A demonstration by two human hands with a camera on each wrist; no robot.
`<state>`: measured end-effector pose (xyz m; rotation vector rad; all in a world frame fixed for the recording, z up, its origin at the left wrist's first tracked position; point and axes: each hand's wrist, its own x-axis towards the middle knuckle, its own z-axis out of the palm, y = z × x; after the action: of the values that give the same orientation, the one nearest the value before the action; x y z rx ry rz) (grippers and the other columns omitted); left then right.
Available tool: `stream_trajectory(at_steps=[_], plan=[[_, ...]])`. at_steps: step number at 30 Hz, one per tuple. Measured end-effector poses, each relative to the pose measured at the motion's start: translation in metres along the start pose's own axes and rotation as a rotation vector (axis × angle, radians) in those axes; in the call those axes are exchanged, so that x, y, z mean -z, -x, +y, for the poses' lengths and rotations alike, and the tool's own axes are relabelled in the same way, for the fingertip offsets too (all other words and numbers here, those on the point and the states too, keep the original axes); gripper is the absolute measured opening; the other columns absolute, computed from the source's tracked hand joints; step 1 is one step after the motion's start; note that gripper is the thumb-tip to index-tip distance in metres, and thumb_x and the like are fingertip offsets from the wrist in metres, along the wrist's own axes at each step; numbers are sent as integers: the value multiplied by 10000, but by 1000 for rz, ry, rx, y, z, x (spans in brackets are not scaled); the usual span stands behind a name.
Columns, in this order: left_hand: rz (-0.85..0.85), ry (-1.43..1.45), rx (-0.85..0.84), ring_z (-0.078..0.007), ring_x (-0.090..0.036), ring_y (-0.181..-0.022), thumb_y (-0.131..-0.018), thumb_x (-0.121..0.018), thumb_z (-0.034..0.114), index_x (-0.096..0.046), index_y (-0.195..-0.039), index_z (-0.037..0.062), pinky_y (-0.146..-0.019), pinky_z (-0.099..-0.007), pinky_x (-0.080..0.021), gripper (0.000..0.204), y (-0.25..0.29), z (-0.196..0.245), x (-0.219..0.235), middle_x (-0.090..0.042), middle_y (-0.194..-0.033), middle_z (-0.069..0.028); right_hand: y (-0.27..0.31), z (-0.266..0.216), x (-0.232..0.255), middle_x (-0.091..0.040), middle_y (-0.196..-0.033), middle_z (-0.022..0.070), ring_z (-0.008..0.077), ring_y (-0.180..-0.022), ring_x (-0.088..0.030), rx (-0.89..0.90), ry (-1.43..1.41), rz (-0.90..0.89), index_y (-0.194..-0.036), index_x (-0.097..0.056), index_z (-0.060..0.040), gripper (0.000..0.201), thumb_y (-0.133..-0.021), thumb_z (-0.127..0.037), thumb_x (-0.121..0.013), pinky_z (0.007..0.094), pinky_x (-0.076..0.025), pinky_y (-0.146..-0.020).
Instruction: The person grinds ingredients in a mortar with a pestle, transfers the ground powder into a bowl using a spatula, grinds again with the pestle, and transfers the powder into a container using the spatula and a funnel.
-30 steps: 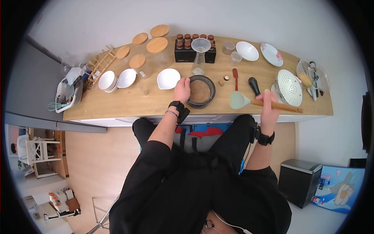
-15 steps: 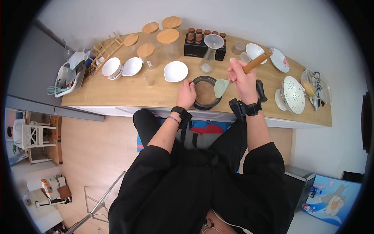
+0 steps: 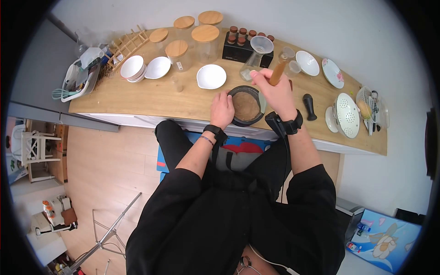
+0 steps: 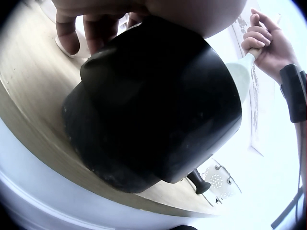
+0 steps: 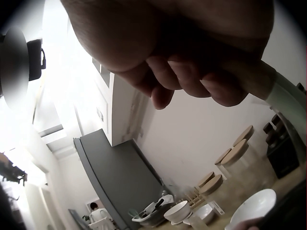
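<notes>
A: What's different from a second ago?

B: The right hand (image 3: 278, 95) has brought the pale green spatula (image 3: 262, 101) across. Then, it stuck out sideways, well apart from the mortar (image 3: 246, 121); now its wooden handle (image 3: 278, 72) points up and the blade is at the mortar's right rim.

A: How are the hands?

B: The right has its fingers wrapped round the handle. The left hand (image 3: 222, 111) grips the mortar's left side, as it did then, near the front edge of the tabletop (image 3: 151, 98).

A: Meaning what for the work?

B: I'd judge the reach is over and the blade is placed to work along the wall. Whether it touches the brown interior, I can't tell. The black pestle (image 3: 310, 107) sits unused, off to the right.
</notes>
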<state>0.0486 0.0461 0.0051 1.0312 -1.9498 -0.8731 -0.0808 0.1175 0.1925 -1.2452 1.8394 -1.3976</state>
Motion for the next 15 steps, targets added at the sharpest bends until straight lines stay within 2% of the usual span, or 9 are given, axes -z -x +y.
stream_trajectory(at_steps=[5, 7, 8, 10, 15], plan=[[-22, -2, 10, -416, -575, -1014, -992, -479, 195, -593, -1162, 50, -867, -502, -465, 250, 1, -1, 3, -619, -1059, -209, -1, 15, -12, -603, -660, -2, 69, -633, -521, 51, -39, 38, -795, -679, 8, 256, -909, -221, -703, 260, -429, -588], [-28, -1, 15, -415, -574, -1022, -994, -477, 198, -593, -1166, 51, -872, -500, -465, 254, 0, -1, 3, -618, -1067, -207, 3, 24, -16, -570, -619, -43, 28, -588, -470, 114, 22, 91, -738, -669, -3, 291, -937, -215, -671, 223, -360, -527], [-35, 2, 17, -415, -572, -1028, -995, -475, 198, -591, -1170, 49, -880, -498, -463, 257, 0, -1, 3, -618, -1073, -209, 4, 27, -16, -570, -619, -43, 28, -588, -470, 115, 22, 87, -738, -669, -3, 291, -937, -215, -671, 223, -360, -527], [-41, 3, 22, -415, -571, -1035, -996, -474, 198, -590, -1174, 48, -887, -497, -462, 260, 1, 0, 5, -618, -1079, -210, 5, 33, -17, -584, -616, 3, 74, -593, -501, 89, 60, 98, -780, -674, 6, 251, -904, -210, -708, 267, -419, -566], [-52, 26, 21, -418, -567, -1044, -998, -467, 188, -583, -1181, 29, -901, -493, -458, 269, 0, 0, 4, -616, -1092, -218, 8, 44, -25, -559, -584, -2, 74, -558, -505, 92, 1, 147, -762, -677, -1, 283, -921, -234, -688, 271, -405, -535]])
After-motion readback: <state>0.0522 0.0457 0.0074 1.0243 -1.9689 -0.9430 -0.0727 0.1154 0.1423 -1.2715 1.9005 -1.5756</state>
